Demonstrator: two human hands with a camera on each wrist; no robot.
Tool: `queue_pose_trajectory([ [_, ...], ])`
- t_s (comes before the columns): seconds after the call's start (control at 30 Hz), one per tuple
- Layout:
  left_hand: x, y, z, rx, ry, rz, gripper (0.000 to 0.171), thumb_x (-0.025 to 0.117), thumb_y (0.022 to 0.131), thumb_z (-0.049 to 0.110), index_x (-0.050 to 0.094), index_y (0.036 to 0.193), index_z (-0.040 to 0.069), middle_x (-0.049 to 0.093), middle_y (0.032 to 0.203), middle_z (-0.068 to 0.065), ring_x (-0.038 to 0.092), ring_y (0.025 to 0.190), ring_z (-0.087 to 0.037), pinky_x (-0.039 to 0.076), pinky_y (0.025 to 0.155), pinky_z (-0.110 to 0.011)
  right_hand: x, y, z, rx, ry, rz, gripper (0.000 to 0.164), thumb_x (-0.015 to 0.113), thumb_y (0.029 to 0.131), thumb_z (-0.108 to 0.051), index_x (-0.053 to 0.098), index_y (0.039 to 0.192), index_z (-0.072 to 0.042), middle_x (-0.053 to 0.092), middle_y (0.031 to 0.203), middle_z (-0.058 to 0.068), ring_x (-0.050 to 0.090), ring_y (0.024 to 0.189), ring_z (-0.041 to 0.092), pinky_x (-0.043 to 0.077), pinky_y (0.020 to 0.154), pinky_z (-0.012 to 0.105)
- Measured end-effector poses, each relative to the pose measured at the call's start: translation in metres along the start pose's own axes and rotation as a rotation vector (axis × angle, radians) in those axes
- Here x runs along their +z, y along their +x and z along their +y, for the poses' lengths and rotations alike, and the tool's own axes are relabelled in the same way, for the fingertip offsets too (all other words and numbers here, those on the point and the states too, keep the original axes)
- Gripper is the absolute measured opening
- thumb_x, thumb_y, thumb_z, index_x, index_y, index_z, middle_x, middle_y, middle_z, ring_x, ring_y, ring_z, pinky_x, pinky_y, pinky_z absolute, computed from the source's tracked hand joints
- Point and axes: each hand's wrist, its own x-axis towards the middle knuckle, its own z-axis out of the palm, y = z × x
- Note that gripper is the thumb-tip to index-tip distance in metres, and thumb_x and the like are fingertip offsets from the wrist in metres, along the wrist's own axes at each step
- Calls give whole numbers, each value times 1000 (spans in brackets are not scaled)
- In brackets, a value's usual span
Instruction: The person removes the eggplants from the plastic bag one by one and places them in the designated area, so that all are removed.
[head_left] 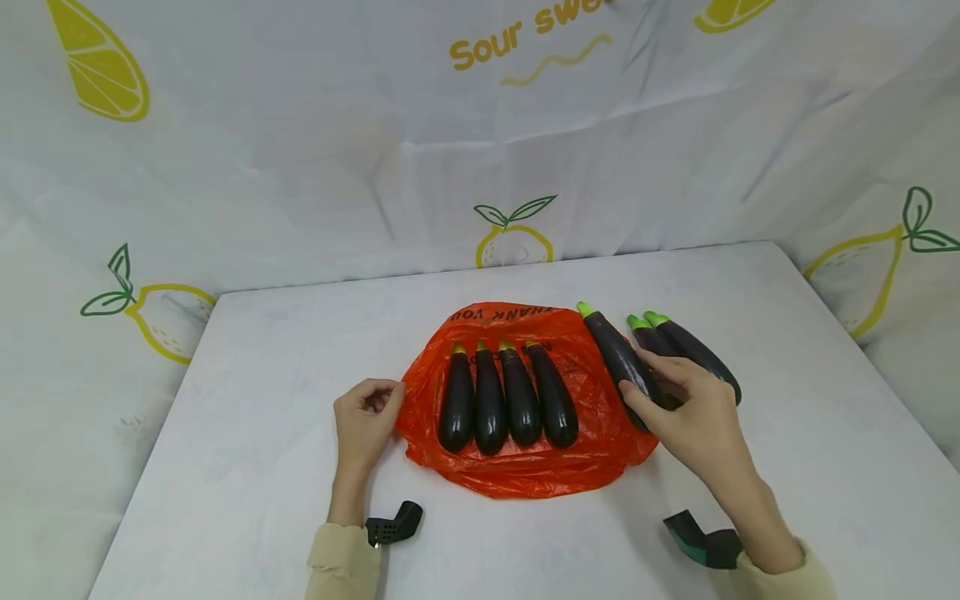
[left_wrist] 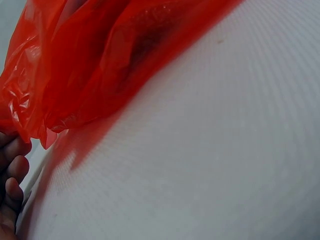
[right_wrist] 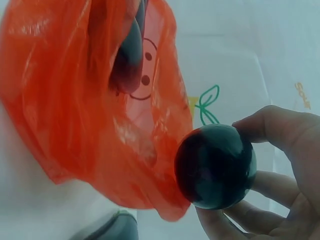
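A red plastic bag [head_left: 480,479] with "THANK YOU" print lies spread on the white table, and several dark eggplants [head_left: 490,408] rest side by side on it, green stems pointing away. At the bag's left edge my left hand [head_left: 366,421] pinches the plastic between thumb and fingers; the left wrist view shows curled fingers beside the gathered red plastic [left_wrist: 75,65]. My right hand [head_left: 697,408] grips another eggplant [head_left: 618,354] by its thick lower part, over the bag's right edge. The right wrist view shows the round end of this eggplant [right_wrist: 215,167] between thumb and fingers.
Two more eggplants [head_left: 690,346] lie on the table [head_left: 225,433] to the right of the bag, partly behind my right hand. A white curtain [head_left: 315,167] with lemon prints hangs behind the table. Black wrist devices [head_left: 397,523] stick out near both sleeves.
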Motion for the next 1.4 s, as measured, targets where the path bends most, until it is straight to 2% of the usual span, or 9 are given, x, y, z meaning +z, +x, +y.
queue_pose_trajectory([
  [0.17,0,0,-2,-12,1,3,5,74,85,-4,74,80,-3,63,66,-16,45,61,-3,39,57,-14,-5,2,5,24,23,16,47,81,84,-5,67,128,6,70,113,29,73,89,42,42,74,-4],
  [0.43,-2,1,8,-4,-6,-6,5,73,85,-6,74,80,-6,63,66,-19,46,61,-3,39,57,-14,-12,6,17,35,25,50,46,80,84,-4,68,127,6,70,111,31,73,88,45,42,70,-4],
  [0.53,-2,1,9,-12,-6,-7,5,73,86,-6,73,80,-6,63,66,-19,46,61,-3,39,57,-14,-15,8,22,42,13,62,45,80,84,-5,68,127,5,71,110,30,75,83,31,43,69,-3],
  [0.63,-3,0,10,-24,-8,-8,5,73,86,-6,73,80,-6,63,66,-19,46,61,-4,39,57,-14,-19,10,27,48,8,71,44,80,85,-6,69,127,4,71,111,29,71,80,4,42,70,-4],
  [0.8,-1,0,4,-32,-5,-1,5,73,86,-5,74,81,-4,63,67,-18,46,61,-4,39,58,-13,-23,12,32,62,-5,82,44,79,87,-9,68,127,4,70,115,30,71,84,4,40,73,-5],
  [0.87,-1,0,4,-28,-5,0,5,73,86,-5,74,81,-4,63,67,-18,46,61,-4,39,58,-13,-25,13,34,71,-20,88,43,78,88,-11,69,127,4,70,116,30,68,83,-2,39,72,-6],
  [1.0,-3,-1,11,-8,-1,-4,5,72,86,-5,74,81,-5,63,67,-18,46,61,-3,40,57,-15,-29,15,38,83,-38,104,42,77,88,-13,69,126,4,70,117,30,48,79,-24,39,70,-5],
  [1.2,-3,-1,8,-9,3,-2,5,72,87,-4,74,82,-5,63,67,-17,45,62,-3,40,57,-14,-34,16,42,99,-37,114,43,77,88,-13,69,127,3,70,117,30,45,83,-26,36,73,-6],
  [1.4,2,0,-15,-28,11,-2,4,74,86,-4,75,82,-3,64,67,-17,46,62,-4,39,58,-13,-39,16,49,114,-64,117,43,76,89,-15,69,127,4,70,118,30,44,87,-26,33,75,-8],
])
